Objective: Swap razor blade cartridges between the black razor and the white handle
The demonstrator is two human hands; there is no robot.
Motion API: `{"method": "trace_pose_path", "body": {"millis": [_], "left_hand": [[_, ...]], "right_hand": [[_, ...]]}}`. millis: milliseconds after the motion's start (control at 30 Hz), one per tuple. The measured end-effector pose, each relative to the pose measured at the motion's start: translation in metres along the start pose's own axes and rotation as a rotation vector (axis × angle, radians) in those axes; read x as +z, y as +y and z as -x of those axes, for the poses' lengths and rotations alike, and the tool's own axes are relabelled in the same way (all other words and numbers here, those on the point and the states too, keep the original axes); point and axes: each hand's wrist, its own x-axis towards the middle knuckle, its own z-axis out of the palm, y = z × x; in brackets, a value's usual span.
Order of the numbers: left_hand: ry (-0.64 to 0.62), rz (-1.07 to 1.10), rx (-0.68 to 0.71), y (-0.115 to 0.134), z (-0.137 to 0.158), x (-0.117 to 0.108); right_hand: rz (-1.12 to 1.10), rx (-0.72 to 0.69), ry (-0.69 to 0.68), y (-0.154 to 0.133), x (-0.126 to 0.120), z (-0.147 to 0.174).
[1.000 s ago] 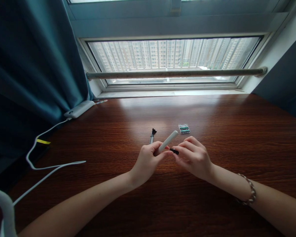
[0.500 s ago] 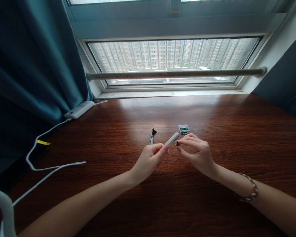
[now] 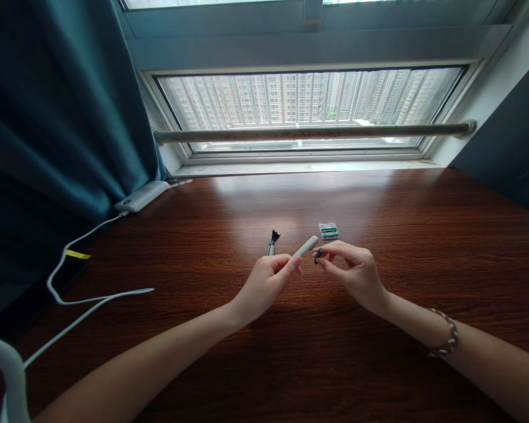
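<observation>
My left hand [image 3: 273,279] is closed around a slim white brush [image 3: 305,247], whose short dark bristles point right. Between the thumb and fingertips of my right hand [image 3: 352,271] is a small dark razor head [image 3: 318,254], tilted and just apart from the bristles. Its far side is covered by my fingers. Behind my left hand lies a razor handle [image 3: 271,247], silver with a black fork-like tip; its lower end is hidden. A clear case [image 3: 329,230] with teal-green razor heads rests just beyond my right fingers.
The brown wooden table [image 3: 264,364] reaches to the window sill. At far left a white power bank [image 3: 143,196] joins a white cable [image 3: 57,273] with a yellow tag. A curved white tube [image 3: 13,370] stands at lower left. A blue curtain [image 3: 70,100] hangs behind.
The razor head has turned in my right fingertips and shows more of its greenish side. My right hand has shifted slightly; the left hand and brush stay nearly still.
</observation>
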Motion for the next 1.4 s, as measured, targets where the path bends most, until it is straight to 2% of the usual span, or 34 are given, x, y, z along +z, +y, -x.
{"method": "trace_pose_path", "body": {"millis": [200,333,567,800,1067,1400], "left_hand": [[-0.017,0.101,0.03,-0.0019,0.0011,0.0007],[-0.037,0.082,0.024,-0.0029,0.0025,0.0017],[0.012,-0.101,0.008,0.0012,0.0004,-0.0001],[0.084,-0.185,0.022,0.0007,-0.0016,-0.0015],[0.084,-0.171,0.035,-0.0022,-0.0008,-0.0012],[0.034,-0.13,0.031,-0.0015,0.0006,-0.0005]], "right_hand": [[-0.36,0.232,-0.006,0.0041,0.0026,0.0005],[-0.501,0.274,0.005,0.0033,0.0045,-0.0002],[-0.507,0.308,0.025,0.0004,0.0031,-0.0024],[-0.513,0.301,0.039,0.0014,0.0013,-0.0042],[-0.56,0.327,0.028,0.006,0.0022,-0.0034],[-0.593,0.355,-0.078,0.0049,0.0038,-0.0037]]}}
